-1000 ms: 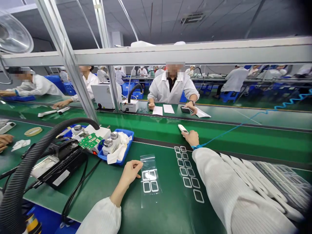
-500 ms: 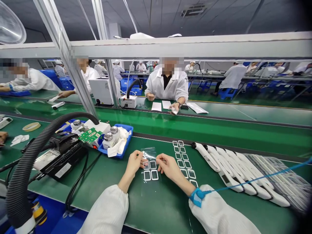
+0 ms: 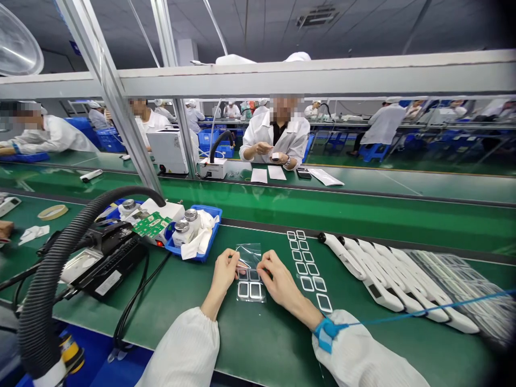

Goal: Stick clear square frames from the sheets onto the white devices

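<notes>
My left hand (image 3: 223,273) and my right hand (image 3: 280,278) meet over a transparent plastic sheet (image 3: 250,255) on the green bench. Left fingertips pinch its upper part. The right fingertips are close beside them, and I cannot tell if they grip it. Under the sheet lie white-edged rounded rectangular frames (image 3: 249,290). A double column of similar frames (image 3: 304,266) lies to the right of my right hand. Further right stands a row of white elongated devices (image 3: 382,279). A blue wrist strap (image 3: 325,333) circles my right wrist.
A black corrugated hose (image 3: 48,269) curves from a black bench unit (image 3: 107,263) at left. A blue tray (image 3: 193,244) holds bottles and white cloth beside a green circuit board (image 3: 152,224). A co-worker (image 3: 274,137) sits beyond a green conveyor belt (image 3: 258,199).
My right hand has come in from the far edge of the bench, leaving the white device, and joined my left hand at the sheet. The row of white devices now shows uncovered by my sleeve.
</notes>
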A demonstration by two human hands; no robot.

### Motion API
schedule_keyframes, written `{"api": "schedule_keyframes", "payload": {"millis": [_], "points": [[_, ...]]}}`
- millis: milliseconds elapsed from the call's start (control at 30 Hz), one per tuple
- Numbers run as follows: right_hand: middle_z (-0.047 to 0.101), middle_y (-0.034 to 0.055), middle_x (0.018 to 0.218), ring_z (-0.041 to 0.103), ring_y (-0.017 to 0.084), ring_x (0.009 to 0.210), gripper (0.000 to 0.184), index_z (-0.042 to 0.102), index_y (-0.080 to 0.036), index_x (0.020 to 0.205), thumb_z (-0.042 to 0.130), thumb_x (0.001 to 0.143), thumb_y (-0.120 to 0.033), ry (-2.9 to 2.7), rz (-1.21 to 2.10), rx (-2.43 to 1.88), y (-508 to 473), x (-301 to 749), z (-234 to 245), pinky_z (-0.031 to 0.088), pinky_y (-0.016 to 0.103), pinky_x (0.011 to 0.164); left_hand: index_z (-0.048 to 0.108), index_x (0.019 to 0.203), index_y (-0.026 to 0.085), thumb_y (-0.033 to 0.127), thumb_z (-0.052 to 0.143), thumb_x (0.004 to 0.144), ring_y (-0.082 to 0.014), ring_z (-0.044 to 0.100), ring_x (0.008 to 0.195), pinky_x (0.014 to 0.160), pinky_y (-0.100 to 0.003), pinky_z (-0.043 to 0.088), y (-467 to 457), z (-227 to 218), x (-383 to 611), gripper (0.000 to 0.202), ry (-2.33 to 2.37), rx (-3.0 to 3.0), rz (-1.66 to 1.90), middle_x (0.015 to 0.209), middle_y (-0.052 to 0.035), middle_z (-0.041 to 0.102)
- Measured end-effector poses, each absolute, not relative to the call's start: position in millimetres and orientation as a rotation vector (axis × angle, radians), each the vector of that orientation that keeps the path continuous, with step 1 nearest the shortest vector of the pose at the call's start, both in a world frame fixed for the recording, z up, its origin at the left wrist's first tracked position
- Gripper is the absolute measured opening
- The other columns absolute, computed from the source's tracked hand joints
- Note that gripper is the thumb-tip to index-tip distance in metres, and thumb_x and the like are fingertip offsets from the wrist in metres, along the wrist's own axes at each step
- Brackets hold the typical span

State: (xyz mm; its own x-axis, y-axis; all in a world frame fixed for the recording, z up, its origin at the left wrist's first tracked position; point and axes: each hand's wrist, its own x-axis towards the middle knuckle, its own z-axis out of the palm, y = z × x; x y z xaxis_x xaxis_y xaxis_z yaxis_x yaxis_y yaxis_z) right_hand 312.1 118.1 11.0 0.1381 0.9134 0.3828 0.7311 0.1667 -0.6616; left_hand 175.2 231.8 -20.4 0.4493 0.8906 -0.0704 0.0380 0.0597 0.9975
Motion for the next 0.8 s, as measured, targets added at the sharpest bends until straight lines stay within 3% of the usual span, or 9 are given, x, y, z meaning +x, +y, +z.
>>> {"api": "schedule_keyframes", "payload": {"millis": [133, 233, 300, 367, 500, 667, 800], "points": [[0.049, 0.0066, 0.094, 0.053, 0.016, 0.085, 0.018, 0.053, -0.017, 0.087, 0.040, 0.098, -0.020, -1.665, 0.064, -1.511, 95.8, 325.0, 18.4, 0.044, 0.029, 0.077, 0.050, 0.079, 0.018, 0.062, 0.057, 0.076, -0.0185, 0.062, 0.052, 0.038, -0.021, 0.035, 240.9, -24.4, 169.9, 0.045, 0.945, 1.420, 0.808, 0.066, -0.0082, 0.068], [0.054, 0.0094, 0.101, 0.054, 0.020, 0.096, 0.016, 0.056, -0.017, 0.104, 0.043, 0.097, -0.023, -1.554, -0.202, -1.713, 78.8, 374.4, 17.0, 0.044, 0.034, 0.085, 0.057, 0.080, 0.017, 0.061, 0.059, 0.075, -0.0174, 0.060, 0.057, 0.051, -0.024, 0.043, 245.3, -23.6, 165.0, 0.045, 0.979, 1.497, 0.852, 0.071, -0.0081, 0.069], [0.057, 0.0133, 0.106, 0.054, 0.026, 0.099, 0.031, 0.052, -0.014, 0.124, 0.046, 0.095, -0.023, -1.468, -0.416, -2.041, 64.8, 415.0, 15.3, 0.044, 0.039, 0.085, 0.062, 0.082, 0.016, 0.059, 0.061, 0.076, -0.0187, 0.061, 0.065, 0.062, -0.027, 0.046, 245.2, -21.2, 162.6, 0.043, 0.995, 1.551, 0.879, 0.074, -0.0081, 0.069], [0.060, 0.0172, 0.106, 0.054, 0.032, 0.099, 0.046, 0.044, -0.009, 0.136, 0.048, 0.092, -0.022, -1.353, -0.579, -2.427, 50.6, 448.1, 13.6, 0.044, 0.043, 0.082, 0.065, 0.093, 0.016, 0.059, 0.061, 0.078, -0.0199, 0.061, 0.069, 0.068, -0.030, 0.047, 243.2, -18.2, 161.6, 0.046, 1.046, 1.629, 0.922, 0.079, -0.0078, 0.068], [0.065, 0.0191, 0.095, 0.060, 0.034, 0.097, 0.052, 0.040, -0.006, 0.141, 0.047, 0.089, -0.013, -1.282, -0.614, -2.804, 36.2, 475.1, 10.2, 0.045, 0.041, 0.076, 0.058, 0.116, 0.013, 0.059, 0.059, 0.081, -0.0150, 0.051, 0.061, 0.065, -0.030, 0.045, 236.4, -11.0, 160.0, 0.057, 1.173, 1.748, 1.129, 0.088, -0.0062, 0.062], [0.068, 0.0128, 0.079, 0.067, 0.031, 0.070, 0.060, 0.028, -0.008, 0.148, 0.043, 0.090, -0.015, -1.173, -0.360, -2.833, 41.0, 464.0, 21.0, 0.043, 0.035, 0.057, 0.058, 0.115, 0.016, 0.056, 0.060, 0.083, -0.0151, 0.053, 0.076, 0.067, -0.026, 0.046, 210.5, 1.7, 145.8, 0.051, 1.094, 1.579, 1.267, 0.099, -0.0070, 0.059], [0.067, 0.0077, 0.076, 0.065, 0.025, 0.059, 0.063, 0.021, -0.007, 0.148, 0.043, 0.091, -0.019, -1.423, -0.403, -2.415, 42.7, 407.6, 34.1, 0.041, 0.030, 0.048, 0.064, 0.100, 0.014, 0.057, 0.064, 0.081, -0.0165, 0.057, 0.076, 0.065, -0.025, 0.047, 164.6, 8.2, 128.9, 0.047, 0.943, 1.379, 1.064, 0.089, -0.0078, 0.063]]}}
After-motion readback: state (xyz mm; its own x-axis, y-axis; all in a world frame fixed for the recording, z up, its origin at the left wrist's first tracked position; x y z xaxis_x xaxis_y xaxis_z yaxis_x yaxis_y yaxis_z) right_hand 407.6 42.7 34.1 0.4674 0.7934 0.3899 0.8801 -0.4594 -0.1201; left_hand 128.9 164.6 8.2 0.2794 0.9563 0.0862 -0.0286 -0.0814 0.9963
